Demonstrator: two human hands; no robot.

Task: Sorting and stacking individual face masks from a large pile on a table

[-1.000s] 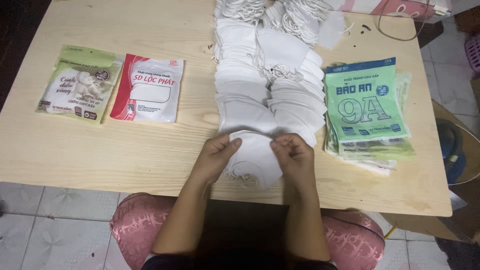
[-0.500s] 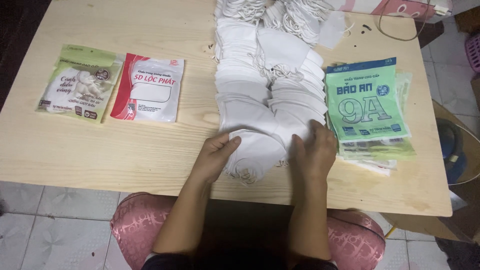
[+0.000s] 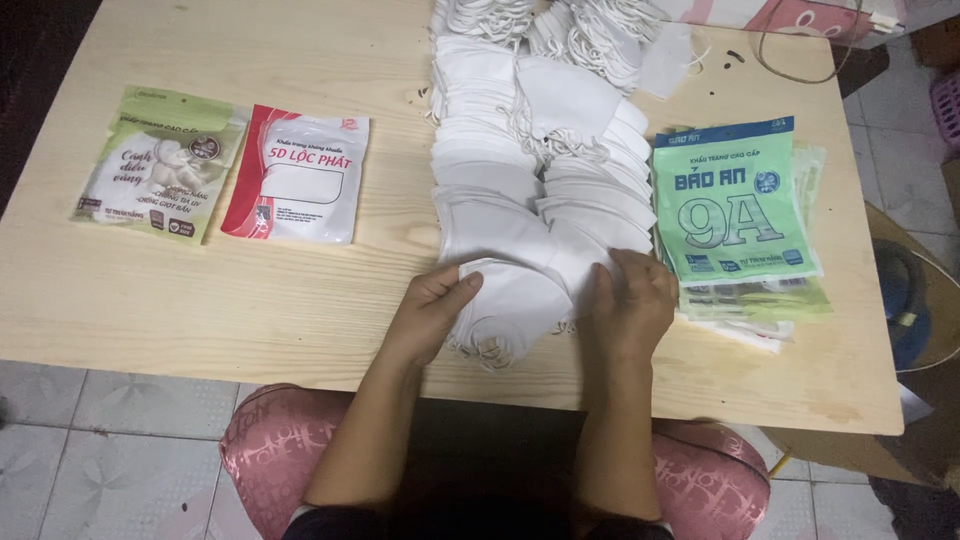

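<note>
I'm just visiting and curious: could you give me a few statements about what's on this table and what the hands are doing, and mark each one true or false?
1. Both hands rest on white face masks. True: the left hand and right hand touch the white masks.
2. The green packet stack lies left of the masks. False: it lies to their right.
3. A red-and-white packet lies beside a light green packet. True.
4. The table is glass. False: it is pale wood.
</note>
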